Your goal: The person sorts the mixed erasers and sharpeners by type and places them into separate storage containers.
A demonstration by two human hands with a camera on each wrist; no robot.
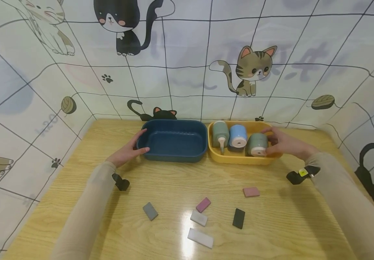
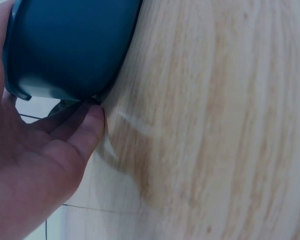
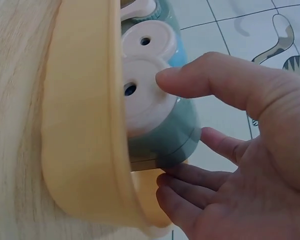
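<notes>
My left hand (image 1: 129, 150) holds the left end of a dark blue rectangular tub (image 1: 174, 157), thumb at the front and fingers toward the back. In the left wrist view that hand (image 2: 45, 150) lies against the tub's outer wall (image 2: 70, 45). My right hand (image 1: 282, 142) grips a green rounded container (image 1: 257, 140) in the yellow tub (image 1: 239, 159). The right wrist view shows the thumb on its white, holed end (image 3: 152, 102) and fingers at its green side. Left of it lie a blue container (image 1: 238, 131) with a white end and a green bottle (image 1: 220, 130) with a white nozzle.
Several small flat blocks lie on the wooden table (image 1: 161, 180): grey (image 1: 150, 211), dark pink (image 1: 203, 204), white (image 1: 200, 238), black (image 1: 238, 218) and light pink (image 1: 251, 192). A cat-patterned cloth (image 1: 187, 79) hangs behind the tubs and at both sides.
</notes>
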